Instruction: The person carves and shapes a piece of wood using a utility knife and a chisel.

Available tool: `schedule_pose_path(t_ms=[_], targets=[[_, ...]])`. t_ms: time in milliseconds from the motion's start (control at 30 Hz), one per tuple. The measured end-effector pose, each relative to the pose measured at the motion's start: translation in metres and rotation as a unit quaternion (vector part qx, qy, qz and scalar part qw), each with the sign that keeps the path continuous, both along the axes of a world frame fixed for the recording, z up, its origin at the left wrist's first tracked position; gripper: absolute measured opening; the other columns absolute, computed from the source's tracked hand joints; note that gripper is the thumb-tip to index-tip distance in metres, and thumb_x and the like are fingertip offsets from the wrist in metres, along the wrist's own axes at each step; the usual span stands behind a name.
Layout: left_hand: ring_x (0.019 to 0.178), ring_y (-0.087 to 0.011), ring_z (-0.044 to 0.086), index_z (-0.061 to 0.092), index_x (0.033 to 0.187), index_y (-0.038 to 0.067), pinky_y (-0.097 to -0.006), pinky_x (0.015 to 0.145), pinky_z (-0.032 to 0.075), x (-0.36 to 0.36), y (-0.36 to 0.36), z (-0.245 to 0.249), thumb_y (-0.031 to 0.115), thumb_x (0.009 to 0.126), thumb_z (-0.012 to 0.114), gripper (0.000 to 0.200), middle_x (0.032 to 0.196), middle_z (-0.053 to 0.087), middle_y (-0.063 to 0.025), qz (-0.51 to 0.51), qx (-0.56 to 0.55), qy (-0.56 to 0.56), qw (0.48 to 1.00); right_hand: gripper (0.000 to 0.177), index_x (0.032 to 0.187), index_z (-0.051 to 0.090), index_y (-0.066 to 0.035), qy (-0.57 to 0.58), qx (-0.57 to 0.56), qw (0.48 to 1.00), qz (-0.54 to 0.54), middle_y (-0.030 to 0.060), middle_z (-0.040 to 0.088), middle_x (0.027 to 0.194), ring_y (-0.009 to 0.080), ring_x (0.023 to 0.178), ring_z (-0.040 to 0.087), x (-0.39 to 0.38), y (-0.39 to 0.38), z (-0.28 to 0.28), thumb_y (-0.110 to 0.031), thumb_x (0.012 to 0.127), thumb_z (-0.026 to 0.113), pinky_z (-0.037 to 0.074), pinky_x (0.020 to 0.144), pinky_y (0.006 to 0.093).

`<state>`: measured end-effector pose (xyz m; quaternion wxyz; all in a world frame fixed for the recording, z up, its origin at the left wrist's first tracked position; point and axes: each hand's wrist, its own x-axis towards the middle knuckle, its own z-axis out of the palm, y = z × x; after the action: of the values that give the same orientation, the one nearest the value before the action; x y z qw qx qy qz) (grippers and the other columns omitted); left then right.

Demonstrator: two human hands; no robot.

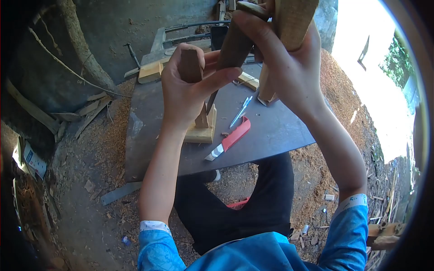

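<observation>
Wooden block (296,25) sits high over the dark table (280,128), my right hand (291,67) wrapped round it, with that thumb on a darker wooden bar (235,43) between the hands. My left hand (183,97) is closed about a smaller brown piece (190,67), its thumb near the bar's lower end. Working from afar, I'd keep both grips firm, steady the bar between the thumbs, and make only small adjustments, clear of the red-handled cutter (237,133) and the pen (241,111) below. The block's top leaves my view, and most right-hand fingers are hidden, so I can't tell how these parts meet, or whether the narrow wood under my left hand belongs to the brown piece.
</observation>
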<state>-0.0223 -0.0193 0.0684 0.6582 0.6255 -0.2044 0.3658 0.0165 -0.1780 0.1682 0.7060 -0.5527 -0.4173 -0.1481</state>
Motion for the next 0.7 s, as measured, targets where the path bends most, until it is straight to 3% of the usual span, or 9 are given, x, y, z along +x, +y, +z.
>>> schedule_pose_path(t_ms=[33, 133, 233, 300, 333, 400, 467, 600, 700], targets=[[0.098, -0.018, 0.075, 0.058, 0.102, 0.007, -0.0305, 0.086, 0.063, 0.0, -0.001, 0.0, 0.015, 0.086, 0.087, 0.034, 0.11, 0.075, -0.0177, -0.007, -0.004, -0.003, 1.0, 0.024, 0.109, 0.05, 0.0, 0.007, -0.002, 1.0, -0.009, 0.0034, 0.062, 0.069, 0.0097, 0.06, 0.062, -0.001, -0.001, 0.004, 0.0, 0.096, 0.07, 0.05, 0.056, 0.0253], [0.094, -0.015, 0.074, 0.059, 0.104, 0.006, -0.0285, 0.085, 0.061, -0.004, 0.0, -0.002, 0.021, 0.095, 0.078, 0.026, 0.107, 0.075, -0.0142, -0.008, -0.016, -0.003, 1.0, 0.019, 0.107, 0.05, 0.0, -0.136, 0.004, 0.986, 0.092, 0.0058, 0.065, 0.07, 0.0118, 0.059, 0.064, 0.027, 0.001, -0.024, -0.001, 0.098, 0.066, 0.05, 0.056, 0.0259], [0.092, -0.0136, 0.073, 0.059, 0.106, 0.004, -0.0275, 0.084, 0.06, 0.003, 0.008, -0.002, 0.026, 0.103, 0.069, 0.024, 0.104, 0.075, -0.0116, 0.015, -0.013, -0.02, 1.0, 0.01, 0.1, 0.052, -0.001, -0.109, 0.029, 0.979, 0.168, 0.0075, 0.069, 0.072, 0.0132, 0.059, 0.067, 0.022, 0.006, -0.029, -0.004, 0.102, 0.061, 0.048, 0.052, 0.0249], [0.091, -0.0129, 0.073, 0.06, 0.108, 0.004, -0.0272, 0.084, 0.059, 0.007, 0.011, -0.004, 0.028, 0.106, 0.063, 0.025, 0.102, 0.074, -0.0105, 0.035, -0.006, -0.057, 0.998, 0.009, 0.099, 0.053, -0.001, -0.121, -0.02, 0.986, 0.113, 0.008, 0.071, 0.072, 0.0132, 0.06, 0.069, 0.024, 0.002, -0.026, -0.007, 0.104, 0.058, 0.046, 0.05, 0.0242], [0.094, -0.0165, 0.075, 0.058, 0.109, 0.005, -0.0292, 0.084, 0.062, 0.008, 0.018, -0.002, 0.025, 0.1, 0.073, 0.026, 0.105, 0.075, -0.0131, 0.014, -0.009, -0.077, 0.997, 0.01, 0.099, 0.054, -0.001, -0.119, -0.034, 0.988, 0.096, 0.008, 0.072, 0.072, 0.0129, 0.06, 0.069, 0.023, 0.001, -0.025, -0.009, 0.105, 0.057, 0.045, 0.049, 0.0239], [0.091, -0.0176, 0.073, 0.054, 0.115, 0.003, -0.032, 0.083, 0.06, -0.01, -0.001, 0.022, 0.022, 0.101, 0.071, 0.029, 0.098, 0.072, -0.0112, 0.061, -0.05, -0.007, 0.997, 0.012, 0.099, 0.055, -0.001, -0.125, -0.05, 0.988, 0.073, 0.0078, 0.072, 0.071, 0.0127, 0.06, 0.07, 0.021, 0.002, -0.024, -0.011, 0.106, 0.056, 0.045, 0.049, 0.0238], [0.088, -0.0197, 0.073, 0.052, 0.113, 0.003, -0.0334, 0.083, 0.06, 0.004, 0.001, 0.01, 0.026, 0.11, 0.053, 0.023, 0.093, 0.071, -0.0123, 0.086, -0.035, -0.09, 0.992, 0.013, 0.099, 0.055, -0.002, -0.125, -0.053, 0.988, 0.079, 0.0076, 0.071, 0.071, 0.0125, 0.058, 0.069, 0.028, 0.003, -0.027, -0.012, 0.106, 0.055, 0.045, 0.049, 0.0239], [0.086, -0.0176, 0.073, 0.051, 0.101, 0.008, -0.0309, 0.081, 0.059, 0.006, 0.016, 0.007, 0.037, 0.111, 0.051, 0.031, 0.094, 0.072, -0.0106, 0.11, -0.029, -0.049, 0.992, 0.013, 0.099, 0.056, -0.002, -0.14, -0.027, 0.981, 0.135, 0.0072, 0.071, 0.07, 0.011, 0.056, 0.066, 0.028, 0.012, -0.031, -0.013, 0.105, 0.056, 0.045, 0.048, 0.024], [0.084, -0.0158, 0.073, 0.052, 0.101, 0.009, -0.0293, 0.08, 0.059, 0.003, 0.003, 0.012, 0.043, 0.11, 0.052, 0.035, 0.094, 0.072, -0.0099, 0.138, -0.026, -0.05, 0.989, 0.011, 0.1, 0.057, -0.002, -0.161, -0.03, 0.982, 0.099, 0.0063, 0.07, 0.071, 0.0097, 0.057, 0.064, 0.03, 0.015, -0.03, -0.013, 0.104, 0.058, 0.045, 0.049, 0.0242]])
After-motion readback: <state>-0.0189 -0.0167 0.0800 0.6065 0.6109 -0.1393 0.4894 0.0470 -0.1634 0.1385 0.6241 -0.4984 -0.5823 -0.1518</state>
